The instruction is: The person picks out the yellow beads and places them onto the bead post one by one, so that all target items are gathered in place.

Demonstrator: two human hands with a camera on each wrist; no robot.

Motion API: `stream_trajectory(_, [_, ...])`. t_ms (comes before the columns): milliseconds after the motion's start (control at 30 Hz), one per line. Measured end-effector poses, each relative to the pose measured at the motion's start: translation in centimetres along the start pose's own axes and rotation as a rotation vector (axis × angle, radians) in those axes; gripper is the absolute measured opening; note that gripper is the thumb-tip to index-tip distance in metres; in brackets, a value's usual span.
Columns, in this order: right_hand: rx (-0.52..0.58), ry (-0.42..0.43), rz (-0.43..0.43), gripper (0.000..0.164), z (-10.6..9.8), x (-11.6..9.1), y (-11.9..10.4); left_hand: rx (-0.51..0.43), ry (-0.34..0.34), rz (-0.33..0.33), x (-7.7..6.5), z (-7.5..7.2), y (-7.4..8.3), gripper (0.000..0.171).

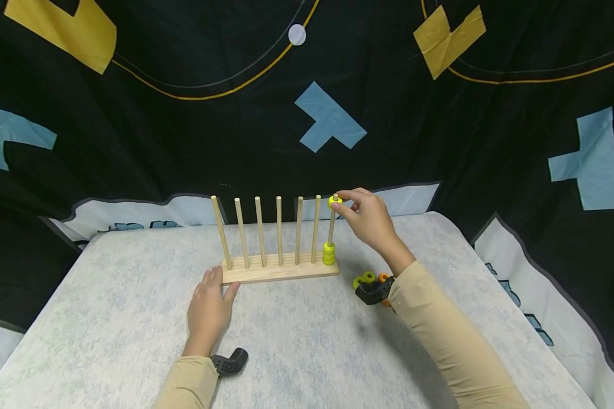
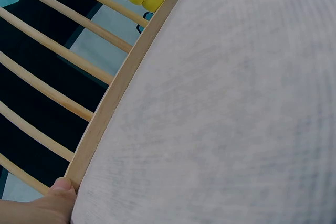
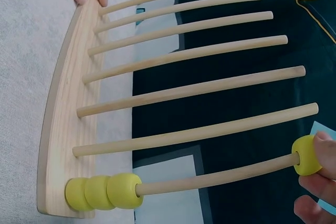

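A wooden peg rack [image 1: 281, 271] stands on the table, its several upright pegs in a row. Three yellow beads [image 3: 105, 192] are stacked at the foot of the rightmost peg. At that peg's top my right hand [image 1: 369, 218] pinches another yellow bead [image 3: 305, 156] between thumb and fingers; the peg's tip shows through its hole. My left hand [image 1: 210, 309] holds the rack's left end, thumb at the front edge and fingers beyond it, as the right wrist view shows. In the left wrist view only part of this hand is visible, its thumb [image 2: 60, 187] against the base.
Loose green beads [image 1: 368, 276] and orange beads [image 1: 384, 277] lie right of the rack, partly hidden by the right wrist's black camera [image 1: 376, 291]. The pale patterned table [image 1: 297, 346] reaches back to a dark curtain [image 1: 225, 142] with blue and yellow shapes.
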State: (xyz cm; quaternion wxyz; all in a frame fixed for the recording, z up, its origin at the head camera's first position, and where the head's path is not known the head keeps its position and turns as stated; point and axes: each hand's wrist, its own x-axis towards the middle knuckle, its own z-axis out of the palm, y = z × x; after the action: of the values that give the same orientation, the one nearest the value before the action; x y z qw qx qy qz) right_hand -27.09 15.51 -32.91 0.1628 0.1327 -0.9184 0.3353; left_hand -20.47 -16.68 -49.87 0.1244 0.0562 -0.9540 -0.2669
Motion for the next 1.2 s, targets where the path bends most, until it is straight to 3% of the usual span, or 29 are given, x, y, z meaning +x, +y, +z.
stream_trajectory(1200, [0.018,-0.003,0.015,0.031,-0.07,-0.18,0.91,-0.008,0.006,0.012,0.35,-0.02,0.01,0.068])
